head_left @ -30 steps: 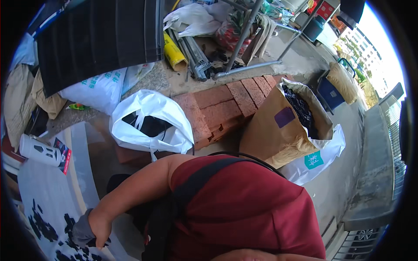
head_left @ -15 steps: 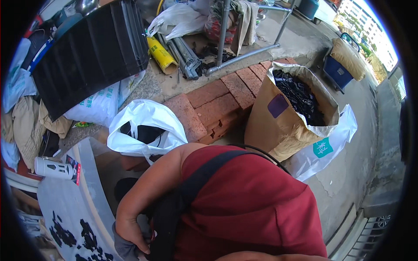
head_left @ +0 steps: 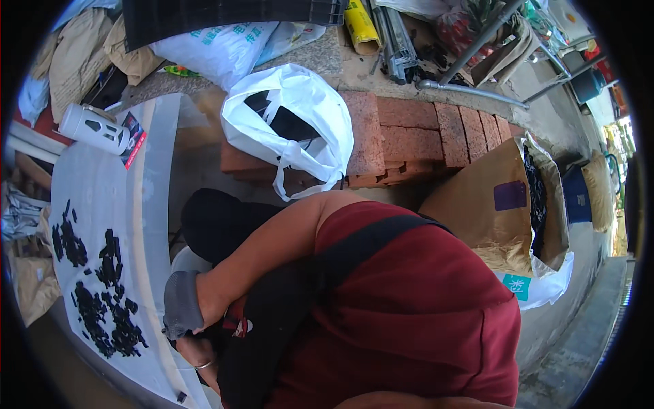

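Note:
My right arm reaches across to the left and ends in a grey cloth cuff [head_left: 182, 305]; the fingers of my right hand are hidden. Just below the cuff is my left hand [head_left: 195, 350], with a bracelet at its wrist; its fingers are blurred and partly covered. Both hands are low beside the edge of a pale work table [head_left: 146, 266]. Small black pieces [head_left: 109, 317] lie in loose piles on that table, left of my hands. My black apron [head_left: 259, 341] hides whatever lies beneath the arms. Part of a white round container [head_left: 187, 262] shows by my dark-clothed knee [head_left: 212, 221].
A white and grey cylinder [head_left: 94, 129] lies on a red and black card [head_left: 136, 143] at the table's far end. Stacked bricks [head_left: 409, 140] hold a white plastic bag [head_left: 310, 102] with black contents. At right stands a large paper sack [head_left: 487, 218] of black parts. Metal tubing [head_left: 473, 92] rises behind.
The view has swung, so the table now shows more fully and the sack sits farther right. My left hand and its bracelet have come into sight under the grey cuff.

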`<action>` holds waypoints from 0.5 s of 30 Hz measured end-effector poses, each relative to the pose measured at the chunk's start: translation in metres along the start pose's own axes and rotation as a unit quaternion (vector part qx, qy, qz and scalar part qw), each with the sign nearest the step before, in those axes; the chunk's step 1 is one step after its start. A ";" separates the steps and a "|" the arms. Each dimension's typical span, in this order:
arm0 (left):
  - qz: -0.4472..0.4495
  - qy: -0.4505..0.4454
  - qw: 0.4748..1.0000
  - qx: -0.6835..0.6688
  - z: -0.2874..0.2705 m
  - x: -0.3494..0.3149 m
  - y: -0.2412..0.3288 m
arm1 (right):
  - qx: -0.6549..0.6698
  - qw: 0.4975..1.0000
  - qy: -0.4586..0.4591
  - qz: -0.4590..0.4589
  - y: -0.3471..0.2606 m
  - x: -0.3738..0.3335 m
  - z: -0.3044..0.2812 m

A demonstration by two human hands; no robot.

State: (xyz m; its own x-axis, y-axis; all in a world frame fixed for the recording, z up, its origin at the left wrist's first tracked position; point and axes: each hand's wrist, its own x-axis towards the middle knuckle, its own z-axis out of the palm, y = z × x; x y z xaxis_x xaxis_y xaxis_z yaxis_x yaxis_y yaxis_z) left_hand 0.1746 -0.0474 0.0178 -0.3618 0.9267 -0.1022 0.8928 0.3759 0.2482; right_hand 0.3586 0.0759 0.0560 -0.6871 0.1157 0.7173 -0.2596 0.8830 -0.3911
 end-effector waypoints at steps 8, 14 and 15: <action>-0.186 -0.036 0.676 -0.712 -0.004 0.004 0.050 | -0.021 0.996 -0.010 0.086 0.002 0.004 -0.008; -0.168 -0.001 0.700 -0.694 -0.011 0.003 0.055 | -0.012 0.992 -0.045 0.118 0.004 0.013 -0.017; -0.114 -0.031 0.669 -0.734 -0.006 0.003 0.050 | 0.002 0.993 -0.025 0.118 0.008 0.011 -0.014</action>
State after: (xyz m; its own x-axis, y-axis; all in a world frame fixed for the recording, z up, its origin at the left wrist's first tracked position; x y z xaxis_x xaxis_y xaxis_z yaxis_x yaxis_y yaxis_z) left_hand 0.2168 -0.0258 0.0359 -0.3919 0.8601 -0.3266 -0.4244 0.1460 0.8936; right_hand 0.3587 0.0907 0.0689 -0.7619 0.2972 0.5755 -0.0899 0.8314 -0.5483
